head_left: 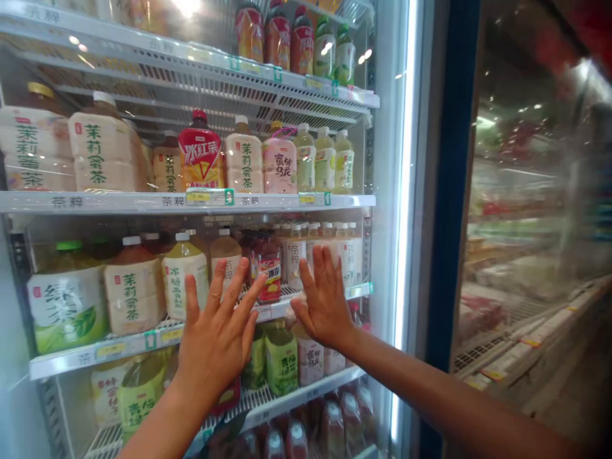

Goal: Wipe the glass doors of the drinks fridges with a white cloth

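your left hand (217, 338) sits low in the centre of the frame, fingers spread and open, gripping nothing, palm toward the cooler's glass door (382, 191), and your right hand (325, 303) is just right of it, also flat and open with nothing in it; whether either palm truly presses the glass or only hovers close to it is hard to tell from this angle. both hands lie in front of the third shelf rail (143, 341) in the middle of the frame, over the small red-labelled bottle (269, 271) and the white-capped tea bottles (306, 252) beside it. to my eye the step in hand is working the door itself, not picking a drink, since no bottle is touched; the next move probably calls for a steady sideways or outward push with flat palms, or a shift to the door's edge near the bright light strip (406, 191) at centre right, because no handle shows anywhere in view. the large jasmine tea jugs (102, 150) at upper left are sharp, but the top-shelf bottles (291, 38) are cut off by the frame's upper edge, the bottom-row bottles (306, 433) are half hidden by your forearms and the lower edge, and the neighbouring case (526, 255) on the right is so fogged and full of reflections that its contents stay unclear
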The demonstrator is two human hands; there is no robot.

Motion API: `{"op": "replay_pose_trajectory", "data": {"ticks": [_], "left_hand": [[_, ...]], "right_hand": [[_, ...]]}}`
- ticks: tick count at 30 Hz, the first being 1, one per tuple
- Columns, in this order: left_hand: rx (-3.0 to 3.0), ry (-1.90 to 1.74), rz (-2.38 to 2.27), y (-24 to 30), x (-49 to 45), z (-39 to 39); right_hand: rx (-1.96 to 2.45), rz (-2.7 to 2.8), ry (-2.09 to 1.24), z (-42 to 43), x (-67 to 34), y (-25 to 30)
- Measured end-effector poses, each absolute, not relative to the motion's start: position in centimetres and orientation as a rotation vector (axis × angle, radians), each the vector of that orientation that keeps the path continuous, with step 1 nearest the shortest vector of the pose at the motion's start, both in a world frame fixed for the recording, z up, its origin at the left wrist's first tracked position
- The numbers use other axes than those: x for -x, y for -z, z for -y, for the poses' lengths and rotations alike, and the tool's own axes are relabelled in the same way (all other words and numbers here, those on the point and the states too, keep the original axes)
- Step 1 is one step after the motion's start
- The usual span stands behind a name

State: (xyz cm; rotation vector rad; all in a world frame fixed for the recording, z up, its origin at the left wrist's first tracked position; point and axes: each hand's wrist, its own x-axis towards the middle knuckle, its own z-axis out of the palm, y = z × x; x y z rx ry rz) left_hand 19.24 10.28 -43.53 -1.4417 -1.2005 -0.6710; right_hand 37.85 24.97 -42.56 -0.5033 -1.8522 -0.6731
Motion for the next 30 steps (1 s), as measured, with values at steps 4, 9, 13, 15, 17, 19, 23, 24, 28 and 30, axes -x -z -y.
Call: {"op": "replay_pose_trajectory", "data": {"ticks": [4, 9, 13, 15, 17, 19, 23, 24, 28, 30], "left_hand": [[1.449, 0.661, 1.254, 43.6, -17.9, -9.0], [1.353, 0.786, 1.407, 46.3, -16.8, -6.5], [1.296, 0.884, 1.490, 51.8, -17.1, -5.3], [1.280, 0.893, 1.546, 53.9, -17.5, -5.5], [1.246, 0.919, 1.589, 55.1, -17.7, -5.9], [1.214, 0.953, 1.626, 55.5, -17.9, -6.3], [1.225, 0.965, 1.665, 55.7, -18.2, -7.0], [1.229, 0.972, 1.655, 55.7, -18.5, -7.3], [1.237, 1.026, 1.574, 55.2, -20.0, -8.7], [1.250, 1.044, 1.547, 54.8, -20.9, -9.4]], "right_hand": [[0.566, 1.755, 0.631, -22.6, -34.6, 41.2], [0.579, 1.764, 0.516, -20.1, -31.8, 45.5], [0.544, 1.855, 0.434, -17.4, -29.6, 51.8], [0.585, 1.827, 0.411, -16.7, -28.6, 52.7], [0.627, 1.789, 0.401, -16.3, -28.1, 53.4], [0.637, 1.773, 0.415, -15.9, -28.0, 54.8], [0.603, 1.798, 0.491, -15.8, -28.6, 57.7], [0.606, 1.797, 0.490, -16.0, -28.7, 57.4], [0.631, 1.719, 0.428, -17.4, -29.6, 54.0], [0.634, 1.704, 0.420, -17.9, -30.3, 53.7]]}}
